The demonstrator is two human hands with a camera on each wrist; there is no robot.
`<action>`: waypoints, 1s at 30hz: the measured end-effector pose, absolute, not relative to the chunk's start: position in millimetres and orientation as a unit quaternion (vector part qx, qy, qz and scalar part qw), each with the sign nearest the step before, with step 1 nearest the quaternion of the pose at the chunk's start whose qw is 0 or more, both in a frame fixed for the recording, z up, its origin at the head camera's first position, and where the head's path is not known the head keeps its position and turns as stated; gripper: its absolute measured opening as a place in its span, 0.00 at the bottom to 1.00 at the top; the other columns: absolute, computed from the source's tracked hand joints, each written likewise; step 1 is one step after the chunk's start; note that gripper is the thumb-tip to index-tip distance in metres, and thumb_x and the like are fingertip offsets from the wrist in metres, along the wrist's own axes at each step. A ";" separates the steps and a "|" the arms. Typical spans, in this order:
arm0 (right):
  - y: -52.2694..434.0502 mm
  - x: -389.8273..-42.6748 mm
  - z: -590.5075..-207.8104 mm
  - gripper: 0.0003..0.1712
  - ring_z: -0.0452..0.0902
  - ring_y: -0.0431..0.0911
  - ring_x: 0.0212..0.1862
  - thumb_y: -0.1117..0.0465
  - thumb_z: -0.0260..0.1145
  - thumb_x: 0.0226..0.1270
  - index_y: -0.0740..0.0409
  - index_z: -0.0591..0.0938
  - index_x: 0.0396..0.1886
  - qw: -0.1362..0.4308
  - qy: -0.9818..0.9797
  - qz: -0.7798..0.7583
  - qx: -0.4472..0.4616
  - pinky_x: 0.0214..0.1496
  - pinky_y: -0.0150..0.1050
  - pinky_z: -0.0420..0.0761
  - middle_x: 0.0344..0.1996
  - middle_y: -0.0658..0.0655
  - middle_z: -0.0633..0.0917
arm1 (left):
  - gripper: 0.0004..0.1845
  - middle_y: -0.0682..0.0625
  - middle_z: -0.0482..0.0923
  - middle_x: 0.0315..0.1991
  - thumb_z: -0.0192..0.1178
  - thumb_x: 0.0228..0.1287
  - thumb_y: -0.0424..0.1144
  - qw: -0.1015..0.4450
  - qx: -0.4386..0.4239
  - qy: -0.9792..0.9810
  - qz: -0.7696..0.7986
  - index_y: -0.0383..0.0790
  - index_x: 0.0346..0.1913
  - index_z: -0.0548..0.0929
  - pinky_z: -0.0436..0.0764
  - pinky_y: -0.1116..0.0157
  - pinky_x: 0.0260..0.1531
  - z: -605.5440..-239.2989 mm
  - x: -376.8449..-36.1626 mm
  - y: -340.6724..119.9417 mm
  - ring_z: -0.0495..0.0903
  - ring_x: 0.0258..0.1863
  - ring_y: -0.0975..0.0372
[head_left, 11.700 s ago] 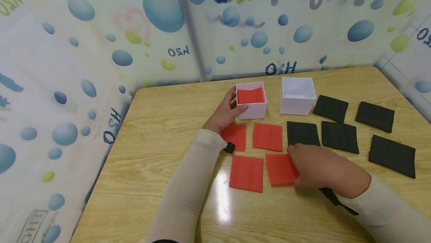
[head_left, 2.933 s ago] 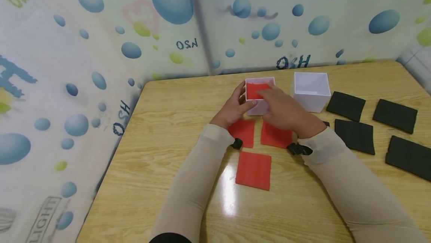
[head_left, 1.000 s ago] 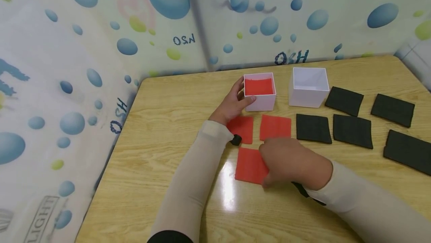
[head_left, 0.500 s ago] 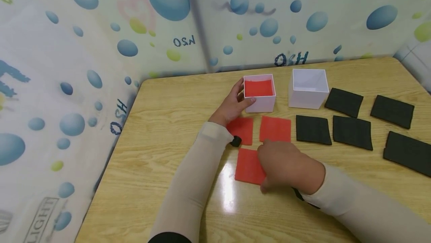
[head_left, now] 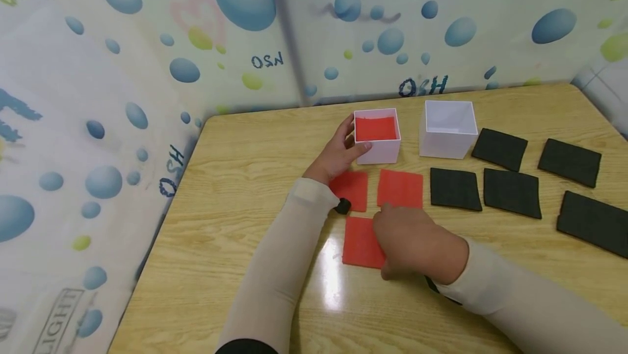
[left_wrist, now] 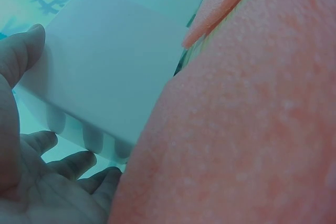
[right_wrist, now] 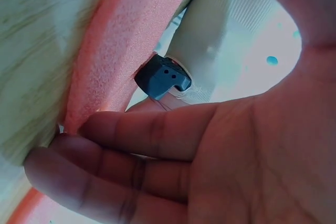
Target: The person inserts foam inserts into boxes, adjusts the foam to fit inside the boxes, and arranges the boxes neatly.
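While left hand (head_left: 338, 155) grips white box (head_left: 380, 149) | right hand (head_left: 414, 242) flat on red square (head_left: 360, 242) | 3 red squares loose, 5 black, 2 boxes

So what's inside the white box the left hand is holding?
Red foam lies inside the white box held by the left hand. How many pieces are stacked beneath its top surface cannot be seen.

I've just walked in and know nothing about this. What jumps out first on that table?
Bright red foam squares lie mid-table, with the right hand resting on the nearest one. The left hand holds a white box with red foam inside; an empty white box stands beside it, and black squares spread to the right.
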State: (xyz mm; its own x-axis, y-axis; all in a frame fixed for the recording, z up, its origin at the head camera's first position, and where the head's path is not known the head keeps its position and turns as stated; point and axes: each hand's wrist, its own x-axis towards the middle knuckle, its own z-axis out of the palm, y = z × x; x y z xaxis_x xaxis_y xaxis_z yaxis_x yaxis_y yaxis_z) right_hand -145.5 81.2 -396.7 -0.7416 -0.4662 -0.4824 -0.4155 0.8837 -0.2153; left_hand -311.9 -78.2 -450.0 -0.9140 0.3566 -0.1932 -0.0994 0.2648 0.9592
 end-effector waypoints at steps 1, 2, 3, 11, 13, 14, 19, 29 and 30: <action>81.0 -146.1 -396.9 0.44 0.78 0.50 0.39 0.44 0.89 0.40 0.66 0.81 0.51 0.272 0.932 -0.045 -0.235 0.36 0.48 0.85 0.44 0.61 0.80 | 0.51 0.58 0.51 0.85 0.70 0.70 0.48 0.189 0.084 0.772 0.601 0.72 0.85 0.47 0.68 0.48 0.77 -449.7 -312.0 -78.3 0.54 0.84 0.53; 80.7 -146.6 -397.1 0.46 0.78 0.50 0.40 0.43 0.90 0.39 0.66 0.81 0.52 0.274 0.932 -0.043 -0.234 0.37 0.49 0.85 0.46 0.62 0.81 | 0.51 0.58 0.51 0.85 0.70 0.70 0.48 0.188 0.084 0.772 0.601 0.72 0.85 0.47 0.68 0.48 0.77 -449.3 -312.3 -78.3 0.54 0.84 0.53; 80.6 -147.2 -397.5 0.48 0.78 0.50 0.41 0.42 0.90 0.38 0.66 0.81 0.53 0.275 0.932 -0.042 -0.233 0.38 0.49 0.86 0.47 0.62 0.81 | 0.51 0.59 0.51 0.85 0.70 0.70 0.48 0.188 0.085 0.772 0.602 0.72 0.85 0.48 0.68 0.48 0.76 -449.2 -312.7 -78.3 0.54 0.84 0.53; 79.9 -147.0 -399.5 0.48 0.77 0.50 0.41 0.43 0.91 0.37 0.66 0.82 0.53 0.266 0.934 -0.041 -0.236 0.37 0.49 0.86 0.44 0.60 0.80 | 0.51 0.58 0.52 0.85 0.70 0.70 0.49 0.188 0.086 0.773 0.599 0.72 0.85 0.48 0.67 0.48 0.77 -450.2 -314.3 -78.8 0.55 0.83 0.53; 80.3 -146.6 -399.7 0.46 0.76 0.49 0.39 0.43 0.90 0.38 0.66 0.82 0.51 0.262 0.934 -0.041 -0.238 0.36 0.48 0.85 0.42 0.60 0.80 | 0.50 0.58 0.52 0.85 0.70 0.70 0.49 0.188 0.087 0.774 0.599 0.71 0.85 0.48 0.67 0.48 0.77 -450.5 -314.3 -79.0 0.55 0.83 0.53; 80.4 -146.6 -399.8 0.45 0.76 0.49 0.39 0.44 0.90 0.38 0.66 0.82 0.50 0.260 0.935 -0.042 -0.239 0.36 0.48 0.85 0.41 0.59 0.79 | 0.51 0.58 0.52 0.85 0.70 0.70 0.49 0.187 0.087 0.774 0.598 0.71 0.85 0.48 0.67 0.47 0.77 -450.6 -314.3 -78.9 0.55 0.83 0.52; 80.7 -146.1 -398.7 0.44 0.76 0.49 0.38 0.45 0.89 0.40 0.67 0.82 0.51 0.259 0.935 -0.039 -0.240 0.36 0.47 0.84 0.40 0.59 0.79 | 0.51 0.58 0.52 0.85 0.70 0.70 0.48 0.185 0.090 0.774 0.599 0.71 0.85 0.48 0.68 0.48 0.77 -450.1 -314.3 -78.5 0.55 0.83 0.53; 80.2 -145.4 -398.9 0.47 0.76 0.50 0.40 0.43 0.90 0.37 0.67 0.82 0.52 0.266 0.933 -0.038 -0.239 0.37 0.49 0.86 0.43 0.61 0.80 | 0.51 0.58 0.52 0.85 0.70 0.70 0.47 0.190 0.088 0.772 0.601 0.71 0.85 0.47 0.69 0.48 0.76 -450.5 -313.1 -78.3 0.54 0.83 0.52; 80.2 -145.1 -399.2 0.48 0.76 0.50 0.40 0.43 0.90 0.37 0.67 0.82 0.52 0.265 0.933 -0.039 -0.240 0.37 0.49 0.86 0.43 0.61 0.80 | 0.51 0.58 0.52 0.85 0.70 0.70 0.47 0.190 0.086 0.773 0.600 0.72 0.85 0.47 0.68 0.47 0.76 -450.4 -312.5 -78.2 0.54 0.83 0.52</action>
